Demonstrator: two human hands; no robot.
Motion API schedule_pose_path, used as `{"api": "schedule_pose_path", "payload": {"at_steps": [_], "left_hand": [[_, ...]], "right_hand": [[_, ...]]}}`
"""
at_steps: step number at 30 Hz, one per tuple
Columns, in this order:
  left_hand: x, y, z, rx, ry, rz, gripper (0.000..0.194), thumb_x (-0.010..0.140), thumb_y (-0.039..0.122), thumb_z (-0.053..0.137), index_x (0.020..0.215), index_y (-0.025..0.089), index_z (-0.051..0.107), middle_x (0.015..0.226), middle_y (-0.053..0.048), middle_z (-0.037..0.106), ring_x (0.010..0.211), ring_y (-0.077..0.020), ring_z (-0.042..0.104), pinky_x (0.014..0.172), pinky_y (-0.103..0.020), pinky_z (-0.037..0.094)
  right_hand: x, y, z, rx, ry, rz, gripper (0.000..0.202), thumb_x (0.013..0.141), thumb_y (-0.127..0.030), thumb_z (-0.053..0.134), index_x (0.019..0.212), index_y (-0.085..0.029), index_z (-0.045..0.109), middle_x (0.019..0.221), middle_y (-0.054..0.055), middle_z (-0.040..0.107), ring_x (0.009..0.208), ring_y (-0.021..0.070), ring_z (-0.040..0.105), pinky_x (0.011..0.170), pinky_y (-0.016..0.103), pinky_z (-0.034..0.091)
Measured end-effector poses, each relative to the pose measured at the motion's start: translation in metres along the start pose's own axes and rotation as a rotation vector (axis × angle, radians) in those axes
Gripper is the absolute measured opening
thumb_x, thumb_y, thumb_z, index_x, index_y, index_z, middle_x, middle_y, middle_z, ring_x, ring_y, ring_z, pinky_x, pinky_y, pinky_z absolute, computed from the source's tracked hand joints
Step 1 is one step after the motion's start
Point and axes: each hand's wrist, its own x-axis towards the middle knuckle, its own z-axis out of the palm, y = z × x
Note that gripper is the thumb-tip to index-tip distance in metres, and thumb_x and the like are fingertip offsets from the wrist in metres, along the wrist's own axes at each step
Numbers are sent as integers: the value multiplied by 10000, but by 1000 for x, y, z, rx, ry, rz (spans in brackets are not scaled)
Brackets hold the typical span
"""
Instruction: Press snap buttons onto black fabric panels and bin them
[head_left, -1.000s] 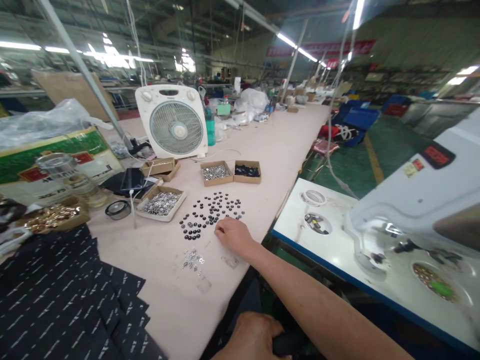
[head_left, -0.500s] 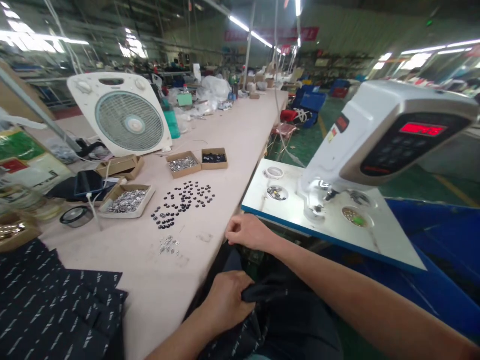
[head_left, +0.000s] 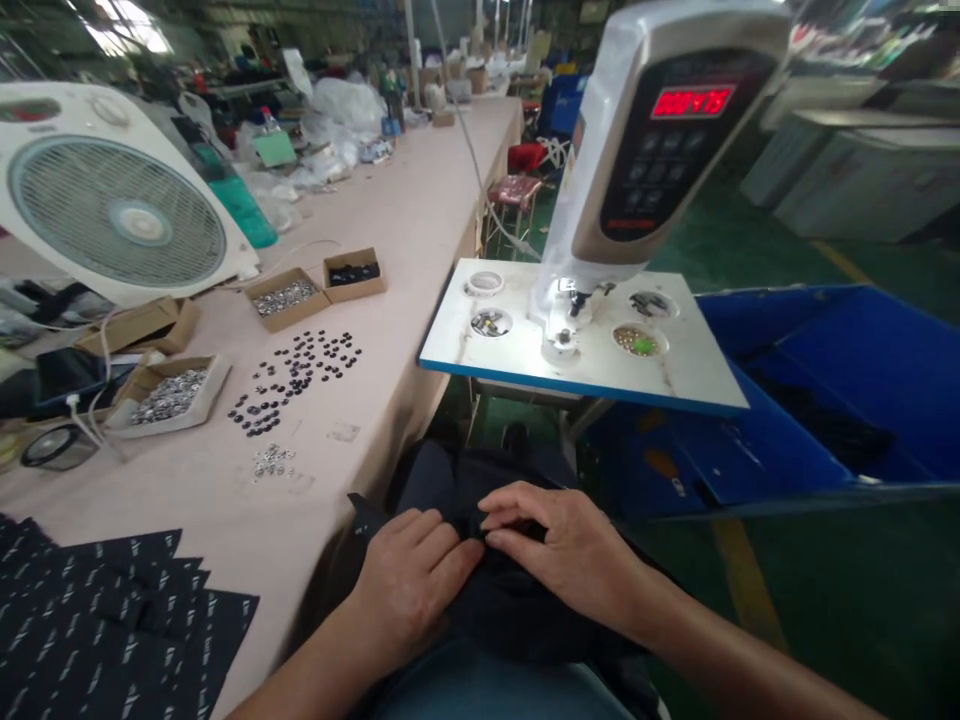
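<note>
From the head cam, both hands were down at the lap, working on a piece of black cloth (head_left: 517,610) bunched between them, just off the edge of the table (head_left: 405,200). The left hand (head_left: 416,575) had its fingers curled together and clamped on the cloth, with one corner poking out past the knuckles toward the table. The right hand (head_left: 562,540) had thumb and fingertips nearly meeting right beside the left thumb, but I honestly couldn't tell whether they were pinching anything.

On the table, a bunch of round black pieces (head_left: 298,384) lay scattered near some small silver bits (head_left: 272,461), and a stack of dark printed fabric (head_left: 112,630) sat in the near left corner. Ahead of the hands stood a white machine (head_left: 600,190) with a lit red display (head_left: 690,100), and a blue bin (head_left: 885,370) was off to the right.
</note>
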Motion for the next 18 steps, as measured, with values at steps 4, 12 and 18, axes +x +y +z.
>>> {"api": "schedule_pose_path", "payload": {"at_steps": [4,12,18], "left_hand": [[6,10,-9,13,32,35,201,926,145,495,1070,133,635,812,-63,642,732,-195,548,634,-341,401],[14,18,-17,-8,111,45,184,890,77,519,1012,112,652,873,-91,667,783,-192,567,660,-326,458],[13,17,-14,10,102,28,202,912,97,489,1026,126,653,896,-97,681,809,-196,592,688,-335,490]], "right_hand": [[-12,0,-3,-9,27,-52,307,851,-132,662,1125,-267,693,973,-38,784,908,147,744,812,230,557],[-23,5,0,14,118,-140,422,851,-125,676,1242,-280,645,986,-31,785,891,144,750,805,218,571],[-23,10,1,-132,154,-304,404,916,-174,635,1311,-253,598,1080,14,771,942,161,743,869,261,568]]}}
